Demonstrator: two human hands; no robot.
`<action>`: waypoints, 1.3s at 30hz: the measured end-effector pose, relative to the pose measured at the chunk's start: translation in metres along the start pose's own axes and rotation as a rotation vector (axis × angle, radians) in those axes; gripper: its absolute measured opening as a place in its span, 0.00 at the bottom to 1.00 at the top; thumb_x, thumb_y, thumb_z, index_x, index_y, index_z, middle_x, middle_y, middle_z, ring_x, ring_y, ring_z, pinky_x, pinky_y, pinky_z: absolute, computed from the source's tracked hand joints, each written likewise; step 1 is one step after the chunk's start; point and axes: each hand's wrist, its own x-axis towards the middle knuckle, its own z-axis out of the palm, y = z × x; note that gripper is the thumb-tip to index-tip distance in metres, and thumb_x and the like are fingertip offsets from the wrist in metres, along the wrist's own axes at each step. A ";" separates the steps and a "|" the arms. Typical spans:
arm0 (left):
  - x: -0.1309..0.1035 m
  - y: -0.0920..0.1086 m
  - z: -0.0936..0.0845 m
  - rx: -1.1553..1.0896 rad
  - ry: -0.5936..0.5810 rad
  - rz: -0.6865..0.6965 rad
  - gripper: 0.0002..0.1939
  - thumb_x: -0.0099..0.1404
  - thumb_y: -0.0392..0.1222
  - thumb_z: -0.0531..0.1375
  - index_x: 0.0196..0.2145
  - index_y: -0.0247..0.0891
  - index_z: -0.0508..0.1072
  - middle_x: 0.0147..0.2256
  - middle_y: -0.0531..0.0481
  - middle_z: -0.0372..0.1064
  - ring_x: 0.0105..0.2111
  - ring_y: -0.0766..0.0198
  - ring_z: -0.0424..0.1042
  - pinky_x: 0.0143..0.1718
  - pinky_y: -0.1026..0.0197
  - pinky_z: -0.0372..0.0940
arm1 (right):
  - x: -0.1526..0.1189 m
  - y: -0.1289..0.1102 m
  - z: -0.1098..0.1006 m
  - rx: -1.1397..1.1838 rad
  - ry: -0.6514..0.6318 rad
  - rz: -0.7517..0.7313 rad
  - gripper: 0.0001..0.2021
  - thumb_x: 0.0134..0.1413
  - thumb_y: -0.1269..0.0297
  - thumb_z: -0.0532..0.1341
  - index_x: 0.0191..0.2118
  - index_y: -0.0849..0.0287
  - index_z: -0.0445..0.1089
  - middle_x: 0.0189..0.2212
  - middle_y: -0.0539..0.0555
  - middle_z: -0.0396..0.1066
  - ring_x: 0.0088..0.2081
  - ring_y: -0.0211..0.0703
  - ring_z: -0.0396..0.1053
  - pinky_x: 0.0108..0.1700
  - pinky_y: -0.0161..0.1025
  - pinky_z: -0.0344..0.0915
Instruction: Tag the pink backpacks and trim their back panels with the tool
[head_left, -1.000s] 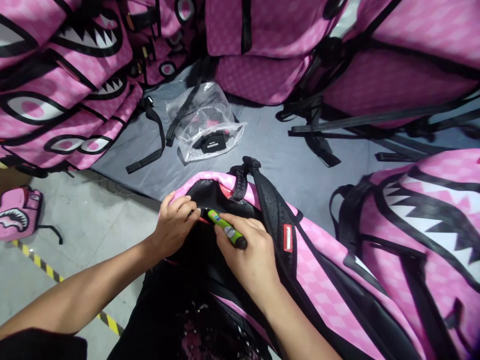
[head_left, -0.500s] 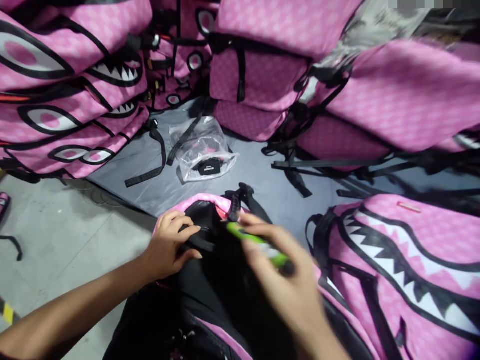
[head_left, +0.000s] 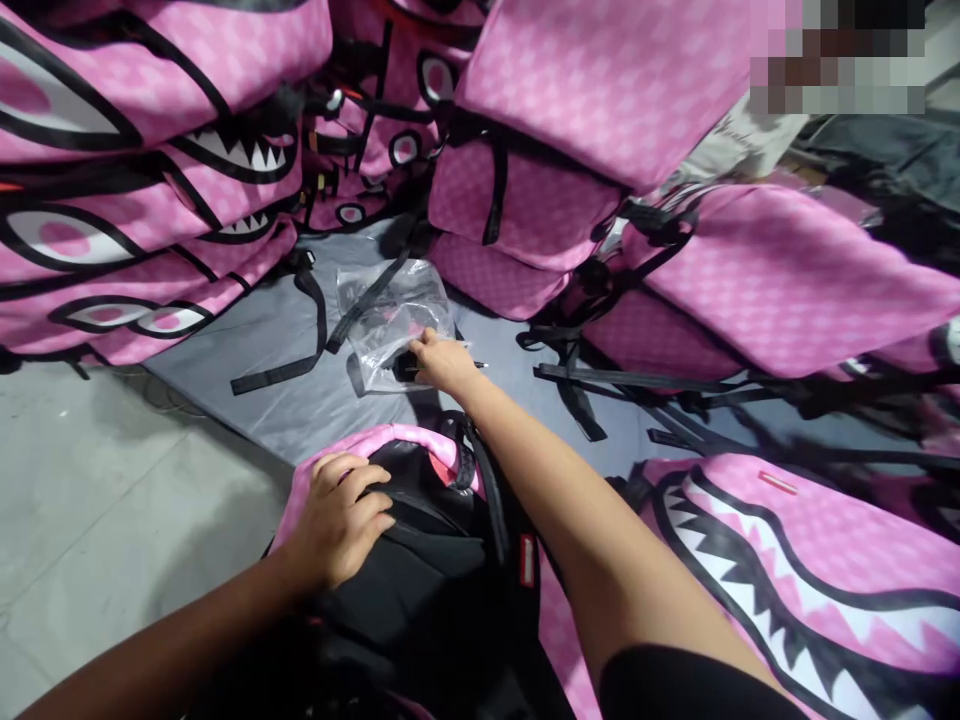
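Observation:
A pink and black backpack point(head_left: 420, 570) lies in front of me, its black side facing up. My left hand point(head_left: 341, 515) rests over its upper left edge, fingers slightly bent and apart on the black panel. Beyond it, my right hand point(head_left: 448, 362) reaches to the mouth of a clear plastic bag point(head_left: 397, 300) on the grey surface. Its fingers are drawn together at a small black piece point(head_left: 406, 367) in the bag. Whether they grip it is hidden. A thin dark tip shows beside this hand; what it belongs to I cannot make out.
Pink backpacks with eyes and teeth point(head_left: 105, 240) are stacked at left; more pink backpacks point(head_left: 525, 200) stand behind and at right. A toothed-mouth backpack point(head_left: 810, 580) lies near right. Black straps point(head_left: 307, 310) trail over the grey surface point(head_left: 255, 410). Concrete floor point(head_left: 90, 500) shows at left.
My right hand has moved from the backpack forward to the plastic bag. The lime-green tool it held is no longer recognisable. My left hand stays at the backpack's edge, its fingers lying looser.

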 end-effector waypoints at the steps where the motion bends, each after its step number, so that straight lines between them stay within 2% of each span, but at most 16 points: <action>1: 0.000 -0.001 0.001 -0.009 0.013 0.003 0.06 0.65 0.37 0.59 0.37 0.42 0.76 0.45 0.48 0.74 0.50 0.53 0.63 0.54 0.45 0.56 | 0.004 0.002 0.003 0.001 -0.014 0.004 0.22 0.53 0.67 0.66 0.55 0.61 0.68 0.54 0.66 0.67 0.46 0.53 0.73 0.42 0.39 0.65; 7: 0.005 -0.001 0.001 -0.086 0.060 -0.016 0.06 0.64 0.35 0.61 0.39 0.41 0.76 0.44 0.48 0.75 0.48 0.56 0.64 0.53 0.47 0.59 | 0.006 0.020 0.009 0.051 -0.029 0.077 0.12 0.62 0.62 0.59 0.47 0.62 0.73 0.43 0.64 0.76 0.46 0.53 0.73 0.43 0.39 0.63; 12: 0.016 0.005 -0.008 -0.194 0.072 -0.072 0.06 0.65 0.33 0.60 0.38 0.41 0.75 0.39 0.51 0.75 0.45 0.60 0.66 0.50 0.51 0.61 | -0.005 0.018 0.004 0.127 0.051 0.076 0.12 0.63 0.66 0.55 0.45 0.60 0.75 0.48 0.62 0.75 0.47 0.48 0.72 0.45 0.37 0.61; 16: 0.021 0.008 -0.015 -0.222 0.027 -0.108 0.07 0.67 0.34 0.57 0.37 0.41 0.75 0.39 0.50 0.75 0.45 0.61 0.68 0.52 0.50 0.61 | -0.022 0.023 -0.013 0.176 0.146 0.092 0.12 0.62 0.68 0.56 0.44 0.62 0.75 0.50 0.61 0.73 0.47 0.46 0.71 0.44 0.35 0.62; 19: 0.031 0.012 -0.023 -0.260 0.114 -0.157 0.06 0.68 0.37 0.57 0.39 0.39 0.75 0.42 0.47 0.74 0.46 0.60 0.69 0.53 0.51 0.62 | -0.053 0.022 -0.037 0.193 0.237 0.132 0.12 0.62 0.68 0.56 0.45 0.64 0.75 0.42 0.59 0.75 0.44 0.47 0.72 0.43 0.35 0.63; 20: 0.036 0.015 -0.027 -0.306 0.147 -0.217 0.07 0.68 0.39 0.57 0.40 0.38 0.75 0.42 0.47 0.74 0.44 0.61 0.70 0.49 0.54 0.65 | -0.068 0.017 -0.046 0.199 0.314 0.128 0.12 0.62 0.68 0.55 0.46 0.64 0.74 0.41 0.58 0.75 0.43 0.47 0.72 0.43 0.36 0.64; 22: 0.049 0.020 -0.036 -0.503 0.147 -0.400 0.12 0.70 0.46 0.55 0.40 0.37 0.75 0.40 0.46 0.74 0.33 0.66 0.71 0.34 0.62 0.65 | -0.105 -0.002 -0.061 0.207 0.507 0.050 0.13 0.63 0.70 0.54 0.47 0.61 0.74 0.43 0.58 0.74 0.45 0.46 0.72 0.44 0.37 0.65; 24: 0.062 0.026 -0.046 -0.804 0.028 -0.581 0.19 0.69 0.55 0.53 0.41 0.35 0.74 0.36 0.46 0.74 0.23 0.72 0.66 0.21 0.67 0.55 | -0.143 -0.027 -0.070 0.201 0.609 -0.145 0.14 0.63 0.71 0.53 0.46 0.56 0.75 0.46 0.57 0.74 0.47 0.45 0.71 0.45 0.38 0.67; 26: 0.069 0.031 -0.053 -1.072 -0.156 -0.663 0.23 0.65 0.58 0.58 0.44 0.35 0.72 0.31 0.49 0.73 0.20 0.73 0.64 0.17 0.69 0.48 | -0.177 -0.051 -0.072 0.191 0.614 -0.352 0.13 0.65 0.70 0.53 0.43 0.54 0.76 0.46 0.56 0.75 0.45 0.43 0.72 0.42 0.37 0.69; 28: 0.070 0.036 -0.054 -1.196 -0.248 -0.674 0.25 0.59 0.55 0.65 0.46 0.35 0.70 0.26 0.54 0.69 0.19 0.74 0.63 0.17 0.70 0.49 | -0.201 -0.067 -0.067 0.247 0.638 -0.422 0.14 0.66 0.69 0.52 0.44 0.55 0.75 0.47 0.57 0.75 0.43 0.42 0.73 0.40 0.37 0.70; 29: 0.067 0.038 -0.053 -1.195 -0.226 -0.675 0.25 0.57 0.53 0.67 0.46 0.36 0.68 0.23 0.57 0.67 0.19 0.74 0.63 0.18 0.71 0.51 | -0.210 -0.072 -0.064 0.319 0.673 -0.377 0.14 0.66 0.70 0.52 0.45 0.55 0.75 0.48 0.57 0.74 0.42 0.41 0.73 0.41 0.37 0.71; 31: 0.059 0.043 -0.050 -1.116 -0.101 -0.681 0.23 0.56 0.50 0.68 0.44 0.38 0.65 0.20 0.61 0.65 0.18 0.73 0.64 0.19 0.72 0.54 | -0.220 -0.078 -0.058 0.557 0.724 -0.179 0.13 0.64 0.69 0.54 0.49 0.55 0.73 0.46 0.56 0.75 0.38 0.40 0.74 0.40 0.38 0.72; 33: 0.051 0.048 -0.047 -1.022 -0.003 -0.670 0.21 0.58 0.48 0.68 0.42 0.40 0.63 0.20 0.62 0.65 0.20 0.72 0.67 0.20 0.72 0.56 | -0.224 -0.083 -0.054 0.828 0.646 -0.008 0.11 0.61 0.64 0.59 0.47 0.56 0.74 0.38 0.54 0.77 0.32 0.39 0.73 0.36 0.38 0.72; 35: 0.043 0.052 -0.044 -0.974 0.002 -0.638 0.17 0.60 0.47 0.66 0.40 0.40 0.63 0.21 0.61 0.66 0.21 0.71 0.69 0.22 0.71 0.60 | -0.226 -0.086 -0.052 0.980 0.501 0.039 0.08 0.58 0.61 0.61 0.40 0.58 0.75 0.31 0.51 0.76 0.28 0.38 0.72 0.32 0.36 0.71; 37: 0.034 0.052 -0.042 -0.867 0.026 -0.556 0.15 0.62 0.46 0.63 0.41 0.40 0.64 0.26 0.58 0.70 0.26 0.69 0.72 0.29 0.67 0.66 | -0.227 -0.087 -0.052 0.947 0.464 0.058 0.06 0.56 0.63 0.62 0.35 0.59 0.75 0.28 0.50 0.76 0.28 0.39 0.72 0.32 0.35 0.69; 39: 0.023 0.044 -0.041 -0.591 0.095 -0.421 0.17 0.63 0.47 0.62 0.48 0.40 0.65 0.39 0.49 0.75 0.41 0.61 0.76 0.44 0.57 0.70 | -0.228 -0.084 -0.052 0.800 0.511 0.131 0.05 0.56 0.66 0.61 0.35 0.58 0.75 0.28 0.50 0.77 0.28 0.40 0.73 0.33 0.36 0.67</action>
